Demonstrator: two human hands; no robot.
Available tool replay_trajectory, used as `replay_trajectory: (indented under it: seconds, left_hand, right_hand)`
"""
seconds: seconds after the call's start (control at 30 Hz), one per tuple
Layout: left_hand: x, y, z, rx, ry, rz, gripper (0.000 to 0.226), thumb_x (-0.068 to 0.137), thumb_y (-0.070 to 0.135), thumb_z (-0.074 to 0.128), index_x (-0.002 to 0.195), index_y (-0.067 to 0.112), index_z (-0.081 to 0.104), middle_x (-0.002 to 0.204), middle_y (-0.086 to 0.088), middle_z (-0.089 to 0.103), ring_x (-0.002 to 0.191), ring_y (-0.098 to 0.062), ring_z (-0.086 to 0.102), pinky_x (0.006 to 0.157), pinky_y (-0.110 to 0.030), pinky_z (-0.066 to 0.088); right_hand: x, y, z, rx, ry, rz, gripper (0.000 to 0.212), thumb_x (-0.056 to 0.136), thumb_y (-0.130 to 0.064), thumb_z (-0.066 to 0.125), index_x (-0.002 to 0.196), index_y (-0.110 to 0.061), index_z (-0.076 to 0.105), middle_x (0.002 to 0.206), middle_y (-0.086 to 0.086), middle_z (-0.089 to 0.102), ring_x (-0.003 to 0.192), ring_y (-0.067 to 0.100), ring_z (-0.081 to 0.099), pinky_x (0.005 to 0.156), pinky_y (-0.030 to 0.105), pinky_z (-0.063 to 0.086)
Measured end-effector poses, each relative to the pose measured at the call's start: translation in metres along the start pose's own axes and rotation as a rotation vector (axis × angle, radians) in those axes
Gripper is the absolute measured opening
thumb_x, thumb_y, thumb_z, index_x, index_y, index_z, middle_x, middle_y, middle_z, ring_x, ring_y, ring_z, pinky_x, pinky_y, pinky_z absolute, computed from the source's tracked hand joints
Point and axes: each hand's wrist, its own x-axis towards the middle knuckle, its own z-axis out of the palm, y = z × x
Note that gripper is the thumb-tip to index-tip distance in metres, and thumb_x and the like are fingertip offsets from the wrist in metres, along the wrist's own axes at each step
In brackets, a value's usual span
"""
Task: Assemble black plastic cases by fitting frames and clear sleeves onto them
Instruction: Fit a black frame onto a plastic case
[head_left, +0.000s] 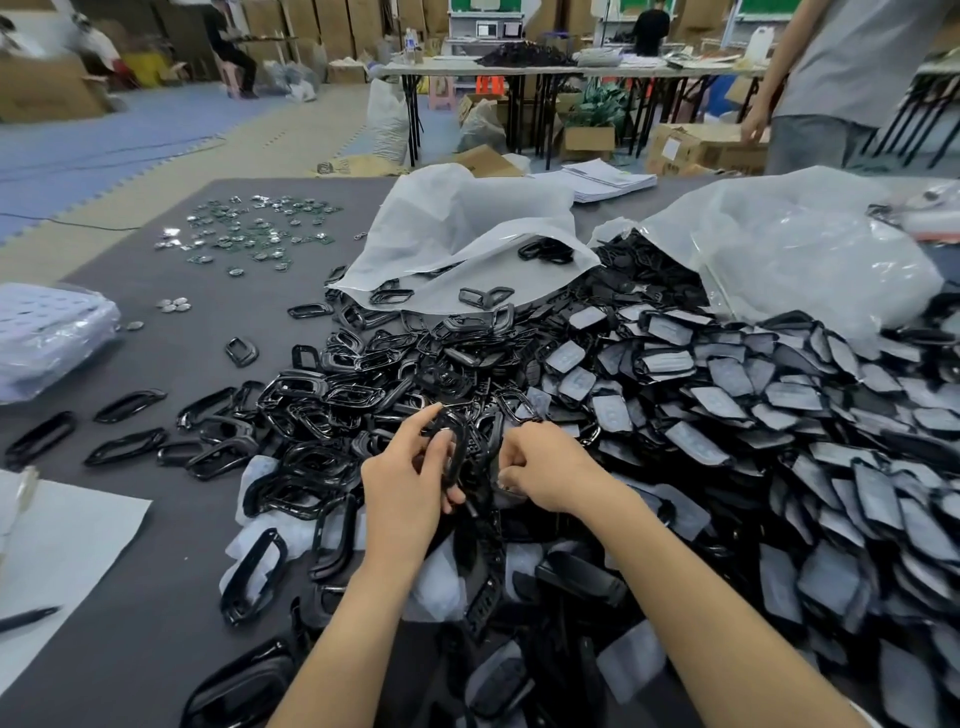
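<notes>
The black frame (461, 457) stood on edge in the left hand (402, 478), pinched between thumb and curled fingers, its open loop turned toward the right hand (545, 467). That hand lay just beside it, knuckles up and fingers tucked under against the pile; whether it held a case or a sleeve beneath them could not be told.

To seat the frame well, it seemed wise to keep the grip out at the rim, so the opening stayed free, line up the matching ends of frame and case first, then press evenly round the edge rather than forcing one corner.

Loose frames (332, 395) were heaped beyond and outside the left hand, while sleeved cases (779, 405) spread outward from the right hand. Farther ahead of both hands a white bag (467, 228) and a clear bag (805, 244) spilled onto the dark table (156, 322).
</notes>
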Motion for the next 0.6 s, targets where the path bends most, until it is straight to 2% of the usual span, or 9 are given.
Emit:
replay_trajectory:
  seconds: [0.13,0.2,0.3,0.37,0.43,0.5,0.6]
  left_hand:
    - [0.001,0.0,0.001,-0.113,-0.029,-0.093,0.028,0.097,0.013,0.055,0.121,0.024,0.063,0.077,0.008,0.072,0.044,-0.02,0.063,0.043,-0.024,0.049]
    - [0.001,-0.001,0.002,-0.142,-0.039,-0.104,0.028,0.097,0.01,0.053,0.121,0.021,0.063,0.079,0.011,0.072,0.046,-0.018,0.064,0.044,-0.021,0.049]
    - [0.0,0.001,0.003,-0.179,-0.057,-0.118,0.031,0.096,0.006,0.054,0.124,0.018,0.063,0.08,0.001,0.073,0.053,-0.016,0.067,0.05,-0.02,0.052]
    - [0.0,0.003,0.004,-0.233,-0.062,-0.13,0.032,0.096,0.005,0.054,0.123,0.021,0.062,0.095,-0.003,0.073,0.062,-0.015,0.071,0.055,-0.02,0.054]
    - [-0.002,0.004,0.005,-0.292,-0.058,-0.134,0.034,0.096,0.005,0.054,0.12,0.029,0.059,0.104,-0.001,0.072,0.073,-0.014,0.073,0.062,-0.023,0.057]
    - [-0.003,0.005,0.007,-0.297,-0.065,-0.124,0.037,0.096,0.005,0.055,0.117,0.035,0.059,0.106,0.003,0.072,0.085,-0.009,0.072,0.071,-0.029,0.059]
    - [-0.007,0.009,0.01,-0.312,-0.098,-0.096,0.037,0.096,0.003,0.053,0.114,0.034,0.063,0.102,0.006,0.071,0.09,0.0,0.069,0.065,-0.016,0.056]
  right_hand:
    - [-0.005,0.004,-0.006,0.259,0.047,0.016,0.016,0.089,-0.014,0.061,0.077,-0.021,0.054,0.078,-0.005,0.056,0.078,0.014,0.053,0.068,0.024,0.044]
    - [-0.008,0.005,-0.009,0.414,0.087,0.033,0.018,0.087,-0.013,0.065,0.075,-0.023,0.056,0.083,-0.001,0.061,0.082,0.017,0.057,0.074,0.026,0.046]
    - [-0.014,0.001,-0.012,0.654,0.134,0.066,0.011,0.086,-0.008,0.067,0.083,-0.019,0.067,0.091,0.008,0.068,0.088,0.017,0.06,0.083,0.029,0.048]
    - [-0.019,-0.003,-0.014,0.772,0.18,0.075,0.01,0.087,-0.007,0.066,0.089,-0.015,0.071,0.09,0.01,0.069,0.08,0.012,0.059,0.074,0.02,0.047]
    - [-0.022,-0.007,-0.015,0.867,0.213,0.07,0.015,0.088,-0.005,0.064,0.09,-0.018,0.07,0.078,0.005,0.063,0.063,0.004,0.054,0.059,0.012,0.043]
    - [-0.026,-0.012,-0.015,0.956,0.224,0.047,0.019,0.088,0.001,0.062,0.091,-0.017,0.068,0.069,0.002,0.057,0.05,0.001,0.051,0.054,0.013,0.043]
    - [-0.03,-0.019,-0.015,0.972,0.249,0.014,0.014,0.085,0.006,0.063,0.093,-0.005,0.065,0.07,0.006,0.061,0.052,0.01,0.058,0.059,0.023,0.054]
